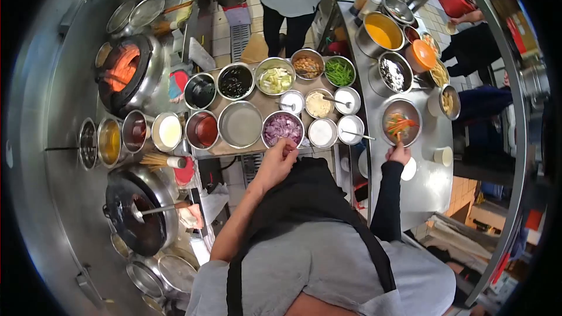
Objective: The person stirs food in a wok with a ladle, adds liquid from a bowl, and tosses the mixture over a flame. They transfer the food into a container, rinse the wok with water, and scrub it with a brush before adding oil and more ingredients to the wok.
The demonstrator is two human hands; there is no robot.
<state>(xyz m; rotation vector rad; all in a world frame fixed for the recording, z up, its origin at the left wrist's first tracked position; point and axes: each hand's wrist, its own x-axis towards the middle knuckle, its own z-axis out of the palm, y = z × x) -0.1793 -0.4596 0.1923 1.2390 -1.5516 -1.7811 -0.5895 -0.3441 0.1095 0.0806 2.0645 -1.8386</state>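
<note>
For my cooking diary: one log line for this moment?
left hand: over chopped red onion bowl | right hand: at rim of mixed vegetable bowl

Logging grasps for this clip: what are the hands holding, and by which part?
The right hand grips the near rim of the bowl of shredded vegetables. The left hand is pinched at the edge of the chopped red onion bowl; what it holds cannot be told.

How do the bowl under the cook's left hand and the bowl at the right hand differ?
The left hand reaches into the onion bowl, full of chopped purple onion; the mixed-vegetable bowl holds a small heap of orange and green strips. The onion bowl sits on the tray, the other on the steel counter by the right hand. Both are round steel.
</note>
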